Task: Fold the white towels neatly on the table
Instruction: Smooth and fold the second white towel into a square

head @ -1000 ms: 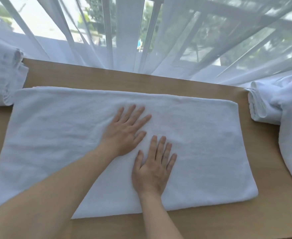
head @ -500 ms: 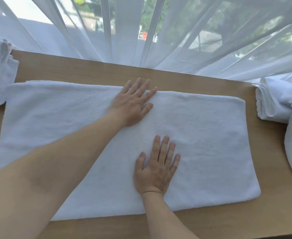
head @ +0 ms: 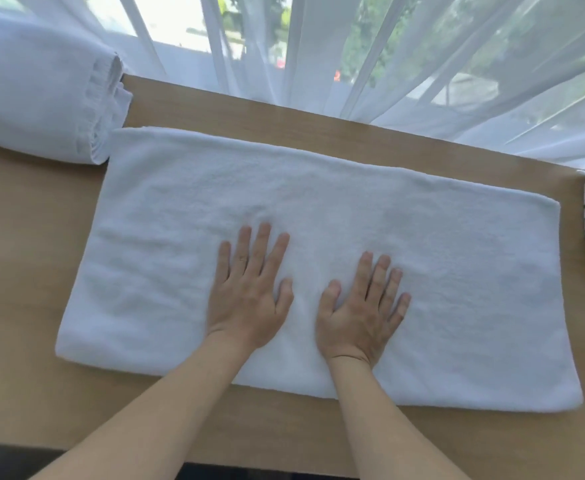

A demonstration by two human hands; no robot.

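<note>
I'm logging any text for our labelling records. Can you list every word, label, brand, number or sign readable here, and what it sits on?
None can be read.
Flat folded white terry towel: no tag or print shows.
Stack of folded white towels at far left: no label shows.
Small red-orange shapes outside, behind the sheer white curtain: too blurred to tell.

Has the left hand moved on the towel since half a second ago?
Yes. The left hand has slid back from the towel's far edge toward its near edge.

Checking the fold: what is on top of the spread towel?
Both hands lie flat on the spread towel: left hand, right hand. The cloth beneath the palms is hidden.
</note>
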